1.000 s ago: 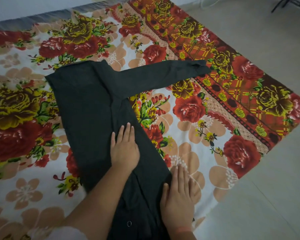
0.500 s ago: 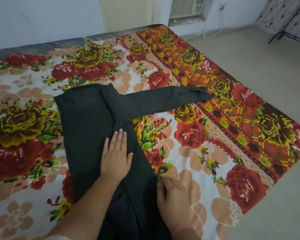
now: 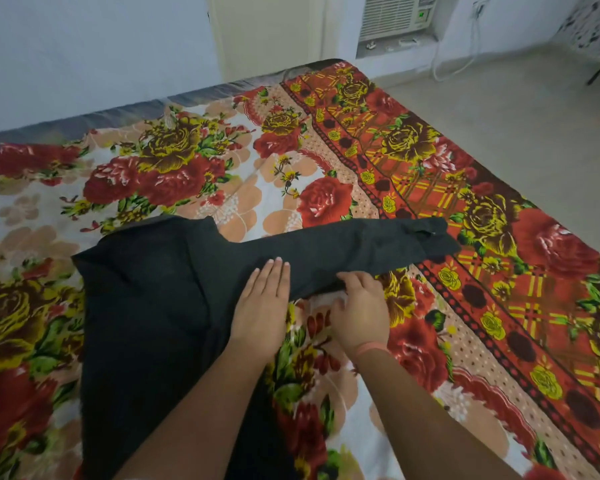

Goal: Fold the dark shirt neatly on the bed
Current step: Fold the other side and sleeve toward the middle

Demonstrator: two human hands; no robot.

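The dark shirt (image 3: pixel 153 306) lies on the bed (image 3: pixel 222 188), its body folded lengthwise toward me. One long sleeve (image 3: pixel 361 247) stretches out to the right across the floral sheet. My left hand (image 3: pixel 262 303) rests flat, fingers together, on the shirt near the armpit. My right hand (image 3: pixel 359 306) is beside it, its fingers curled on the lower edge of the sleeve close to the shoulder. The shirt's lower end is hidden under my forearms.
The bed's right edge (image 3: pixel 541 209) runs diagonally, with bare floor (image 3: pixel 516 109) beyond it. A wall, a door (image 3: pixel 267 32) and a low air conditioner (image 3: pixel 395 15) with a hanging cable stand behind the bed.
My right hand moved up from the shirt's side edge to the sleeve and closed on its lower edge. My left hand slid up to the armpit. The camera tilted upward.
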